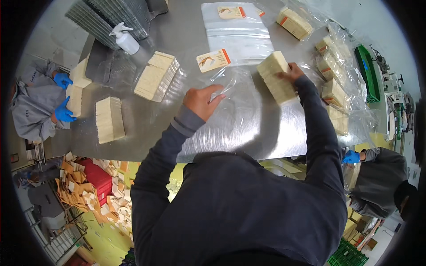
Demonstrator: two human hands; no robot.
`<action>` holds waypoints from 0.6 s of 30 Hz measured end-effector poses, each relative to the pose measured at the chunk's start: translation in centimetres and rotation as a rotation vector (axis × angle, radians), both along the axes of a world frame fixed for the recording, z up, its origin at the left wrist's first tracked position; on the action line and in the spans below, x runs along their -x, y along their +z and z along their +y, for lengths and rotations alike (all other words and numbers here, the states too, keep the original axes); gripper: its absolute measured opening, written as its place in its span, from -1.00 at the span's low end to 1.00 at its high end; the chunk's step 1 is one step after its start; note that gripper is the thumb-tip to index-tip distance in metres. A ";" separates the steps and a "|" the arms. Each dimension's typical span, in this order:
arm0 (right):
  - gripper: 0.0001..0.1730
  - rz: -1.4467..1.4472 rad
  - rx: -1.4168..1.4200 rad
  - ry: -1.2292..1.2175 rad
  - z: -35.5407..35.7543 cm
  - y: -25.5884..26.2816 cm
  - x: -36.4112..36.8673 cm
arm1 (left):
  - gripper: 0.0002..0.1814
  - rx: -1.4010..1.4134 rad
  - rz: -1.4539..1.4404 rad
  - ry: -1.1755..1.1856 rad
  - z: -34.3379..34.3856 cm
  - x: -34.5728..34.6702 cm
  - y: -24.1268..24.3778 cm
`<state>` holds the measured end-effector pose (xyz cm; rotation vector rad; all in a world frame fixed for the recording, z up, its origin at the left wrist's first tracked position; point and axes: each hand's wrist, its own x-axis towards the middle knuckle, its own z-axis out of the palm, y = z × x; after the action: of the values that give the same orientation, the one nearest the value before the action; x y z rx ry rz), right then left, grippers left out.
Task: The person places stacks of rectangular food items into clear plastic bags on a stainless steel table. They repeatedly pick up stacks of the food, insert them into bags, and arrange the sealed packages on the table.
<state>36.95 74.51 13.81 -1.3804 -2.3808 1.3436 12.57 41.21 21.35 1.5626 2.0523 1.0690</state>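
My left hand [203,101] is at the mouth of a clear plastic bag [238,99] on the metal table, thumb and forefinger curved near the film; whether they pinch it, I cannot tell. To its right, my right hand [293,72] grips the side of a pale yellow block of stacked slices [274,78], tilted above or on the tabletop. A printed card with an orange edge [213,60] lies above my left hand. Beyond it are a stack of flat clear bags [238,36] and another card [231,12] on them. Left of my left hand stands an unwrapped block [154,76].
Another block [109,119] sits near the table's left edge. Behind are a white spray bottle [127,41] and tall ridged stacks [109,20]. Several bagged blocks [334,93] line the right. Blue-gloved co-workers stand at both sides; a green crate [366,73] is far right.
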 end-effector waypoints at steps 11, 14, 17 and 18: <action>0.06 0.584 0.845 0.189 -21.7 3.5 -2.4 | -0.70 -0.110 -0.448 -0.360 4.9 -0.3 -1.6; 0.07 0.714 0.783 -0.028 -22.8 1.9 -0.3 | -0.69 0.068 0.007 -0.202 3.5 -0.9 -0.9; 0.04 0.532 0.278 -0.063 -24.7 0.4 1.0 | -0.55 0.215 0.446 -0.265 1.9 -4.9 -1.4; 0.05 0.301 0.022 0.028 -25.0 0.1 1.0 | -0.51 0.187 0.534 -0.271 1.4 -6.6 -1.8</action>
<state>35.97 49.50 13.93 -1.0632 -2.1999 1.4702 19.13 42.61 19.54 2.1101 2.0844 0.3722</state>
